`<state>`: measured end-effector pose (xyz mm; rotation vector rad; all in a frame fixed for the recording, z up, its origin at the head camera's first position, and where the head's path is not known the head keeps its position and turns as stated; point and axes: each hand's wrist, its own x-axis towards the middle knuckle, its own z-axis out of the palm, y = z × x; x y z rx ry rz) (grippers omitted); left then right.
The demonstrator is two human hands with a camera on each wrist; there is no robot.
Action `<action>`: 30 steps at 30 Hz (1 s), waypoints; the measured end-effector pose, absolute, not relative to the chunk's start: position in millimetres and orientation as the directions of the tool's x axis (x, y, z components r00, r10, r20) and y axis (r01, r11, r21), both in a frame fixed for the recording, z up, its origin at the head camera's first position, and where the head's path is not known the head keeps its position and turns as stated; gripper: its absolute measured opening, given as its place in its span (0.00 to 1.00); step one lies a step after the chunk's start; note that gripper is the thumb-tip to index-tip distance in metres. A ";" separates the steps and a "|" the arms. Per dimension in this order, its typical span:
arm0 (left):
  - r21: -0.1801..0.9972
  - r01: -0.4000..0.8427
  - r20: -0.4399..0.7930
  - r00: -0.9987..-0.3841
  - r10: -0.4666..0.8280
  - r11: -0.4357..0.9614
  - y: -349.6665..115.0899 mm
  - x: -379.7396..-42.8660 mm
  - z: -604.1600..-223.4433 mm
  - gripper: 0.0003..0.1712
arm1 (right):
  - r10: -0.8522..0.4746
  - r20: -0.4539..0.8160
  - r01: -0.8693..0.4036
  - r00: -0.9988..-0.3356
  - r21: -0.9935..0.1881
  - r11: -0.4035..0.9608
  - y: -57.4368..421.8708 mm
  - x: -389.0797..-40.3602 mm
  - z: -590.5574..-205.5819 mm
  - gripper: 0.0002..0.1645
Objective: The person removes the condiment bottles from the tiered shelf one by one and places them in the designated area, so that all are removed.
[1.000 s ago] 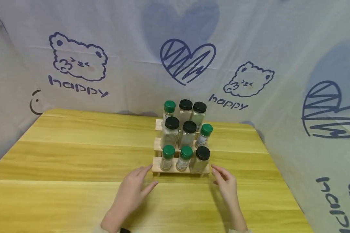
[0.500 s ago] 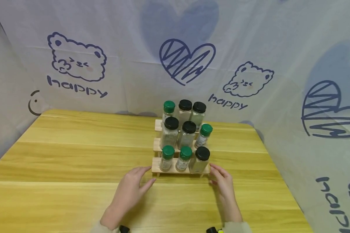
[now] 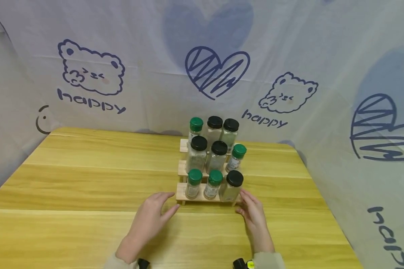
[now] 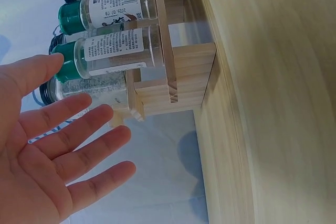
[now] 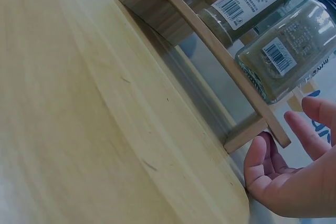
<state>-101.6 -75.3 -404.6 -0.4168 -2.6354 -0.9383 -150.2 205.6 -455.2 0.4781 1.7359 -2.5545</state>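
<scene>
A three-step wooden spice rack [image 3: 181, 196] stands on the table, bearing several spice jars [image 3: 192, 188] with green or black lids. My left hand [image 3: 148, 213] is at the rack's left front corner, fingers spread loosely and gripping nothing. In the left wrist view, its thumb [image 4: 44, 72] overlaps a green lid [image 4: 68, 62]. My right hand [image 3: 254, 213] is at the right end of the lowest shelf. In the right wrist view, its lower fingers [image 5: 257, 163] bend, tips right at the shelf's underside beside the leg. The upper fingers stand apart, near a black-lidded jar [image 5: 286, 51].
The yellow wood-grain table [image 3: 87, 179] extends around the rack. Behind it and to the right hangs a pale cloth [image 3: 148, 74] printed with bears and hearts. Dark devices [image 3: 239, 263] show by the wrists at the bottom edge.
My right hand has moved inward to the left, up to the rack's right end. The left hand has drawn its thumb slightly upward. The rack and jars have not moved.
</scene>
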 end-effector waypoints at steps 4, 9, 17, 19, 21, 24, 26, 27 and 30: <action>0.562 0.369 0.378 -0.911 0.167 0.741 -75.1 -102.7 -404.4 0.18 | 0.160 -0.258 0.182 -0.953 -0.908 -0.378 205.4 -151.4 -457.7 0.11; 0.562 0.369 0.369 -0.913 0.174 0.740 -74.4 -103.1 -404.0 0.18 | 0.157 -0.258 0.192 -0.953 -0.920 -0.343 204.7 -152.9 -459.8 0.24; 0.575 0.353 0.347 -0.922 0.171 0.739 -73.8 -104.0 -402.3 0.18 | 0.152 -0.259 0.203 -0.954 -0.930 -0.306 204.9 -154.5 -461.5 0.27; 0.580 0.349 0.341 -0.924 0.170 0.736 -73.8 -104.5 -402.2 0.18 | 0.150 -0.258 0.204 -0.955 -0.931 -0.302 205.7 -154.6 -461.6 0.27; 0.587 0.347 0.339 -0.926 0.168 0.732 -73.8 -105.3 -402.0 0.18 | 0.148 -0.258 0.205 -0.955 -0.932 -0.300 206.5 -154.4 -461.8 0.27; 0.607 0.344 0.334 -0.928 0.163 0.717 -73.9 -107.7 -401.8 0.19 | 0.146 -0.258 0.206 -0.955 -0.931 -0.300 207.2 -154.1 -461.8 0.28; 0.622 0.343 0.333 -0.930 0.159 0.704 -73.8 -110.2 -401.5 0.19 | 0.145 -0.258 0.205 -0.955 -0.931 -0.301 207.3 -153.8 -461.7 0.28; 0.630 0.341 0.328 -0.931 0.159 0.698 -73.7 -111.6 -401.3 0.19 | 0.144 -0.258 0.206 -0.955 -0.931 -0.301 207.4 -153.7 -461.6 0.28; 0.648 0.331 0.314 -0.937 0.155 0.686 -72.6 -116.1 -400.2 0.20 | 0.146 -0.261 0.208 -0.954 -0.930 -0.303 207.7 -153.8 -461.9 0.28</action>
